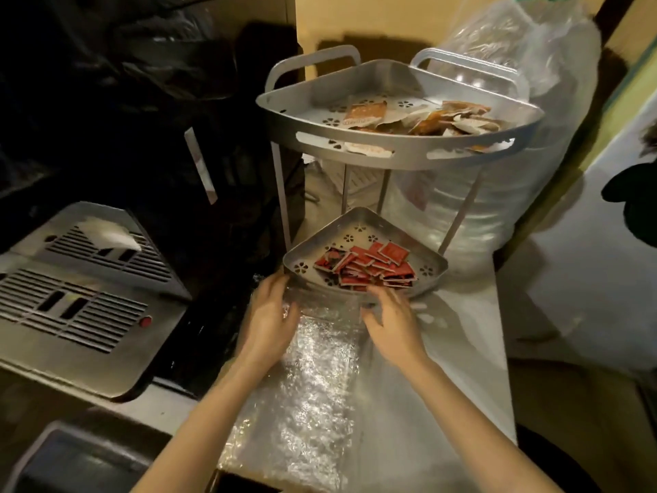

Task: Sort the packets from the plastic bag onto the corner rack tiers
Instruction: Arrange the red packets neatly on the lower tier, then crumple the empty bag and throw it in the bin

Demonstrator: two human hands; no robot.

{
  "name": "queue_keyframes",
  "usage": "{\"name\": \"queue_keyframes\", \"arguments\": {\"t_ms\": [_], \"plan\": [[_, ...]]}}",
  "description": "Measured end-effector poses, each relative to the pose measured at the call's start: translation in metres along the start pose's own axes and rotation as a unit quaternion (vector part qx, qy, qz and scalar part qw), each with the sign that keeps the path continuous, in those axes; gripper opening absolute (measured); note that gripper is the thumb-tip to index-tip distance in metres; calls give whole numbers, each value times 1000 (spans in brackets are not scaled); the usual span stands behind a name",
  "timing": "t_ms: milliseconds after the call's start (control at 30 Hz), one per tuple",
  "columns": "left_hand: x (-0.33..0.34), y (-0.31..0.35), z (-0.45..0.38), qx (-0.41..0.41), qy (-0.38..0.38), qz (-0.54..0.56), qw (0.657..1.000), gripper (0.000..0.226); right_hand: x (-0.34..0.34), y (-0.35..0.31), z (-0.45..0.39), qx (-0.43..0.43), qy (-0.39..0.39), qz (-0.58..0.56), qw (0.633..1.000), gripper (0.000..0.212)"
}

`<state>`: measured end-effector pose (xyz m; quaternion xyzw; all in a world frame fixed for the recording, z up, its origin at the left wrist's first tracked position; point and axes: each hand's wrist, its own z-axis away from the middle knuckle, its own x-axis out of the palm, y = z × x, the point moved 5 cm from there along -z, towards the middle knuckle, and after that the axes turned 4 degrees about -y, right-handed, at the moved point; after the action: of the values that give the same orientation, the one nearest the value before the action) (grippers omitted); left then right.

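Observation:
A grey two-tier corner rack point(398, 154) stands at the back of the counter. Its upper tier holds several orange and white packets point(426, 119). Its lower tier point(302, 257) holds a heap of red packets point(369, 266). A clear, crinkled plastic bag point(313, 368) lies flat on the counter in front of the rack. My left hand point(270, 314) rests at the bag's upper left edge, fingers relaxed. My right hand point(391, 322) hovers over the bag's upper right edge, fingertips close to the red packets, fingers spread and holding nothing that I can see.
A metal appliance with vent slots point(81, 297) sits to the left, with a red knob on it. A large clear bag of stacked containers point(497, 193) stands behind and right of the rack. Dark bags fill the back left. The counter's right edge point(497, 314) drops off.

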<state>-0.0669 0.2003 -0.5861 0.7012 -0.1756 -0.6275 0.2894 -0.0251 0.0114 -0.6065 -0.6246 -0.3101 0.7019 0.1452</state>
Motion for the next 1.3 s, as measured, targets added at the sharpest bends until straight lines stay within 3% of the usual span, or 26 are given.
{"name": "queue_keyframes", "arguments": {"t_ms": [167, 300, 433, 633, 800, 900, 1067, 1200, 1300], "plan": [[19, -33, 53, -19, -44, -62, 997, 47, 23, 9, 40, 40, -5, 34, 999, 46], [25, -47, 76, -8, -6, -106, 994, 47, 47, 13, 67, 75, -67, 41, 994, 56], [35, -54, 86, -42, -31, -165, 985, 54, 64, 8, 79, 68, -113, 37, 991, 62], [52, -62, 89, -63, -62, -194, 977, 62, 64, -7, 84, 74, -74, 9, 994, 48], [60, -64, 88, -82, -66, -213, 971, 65, 63, -13, 89, 93, -48, -97, 990, 48], [64, -60, 89, -96, -87, -212, 969, 60, 60, -14, 89, 147, -43, -257, 954, 44], [53, -44, 86, -96, -73, -155, 981, 56, 58, -2, 88, 283, -90, -477, 827, 21], [38, -39, 81, -139, -32, -30, 989, 59, 37, 12, 86, 285, -95, -466, 832, 36], [35, -35, 69, -192, -34, 115, 974, 70, 13, 18, 84, 243, -93, -476, 840, 31]]}}
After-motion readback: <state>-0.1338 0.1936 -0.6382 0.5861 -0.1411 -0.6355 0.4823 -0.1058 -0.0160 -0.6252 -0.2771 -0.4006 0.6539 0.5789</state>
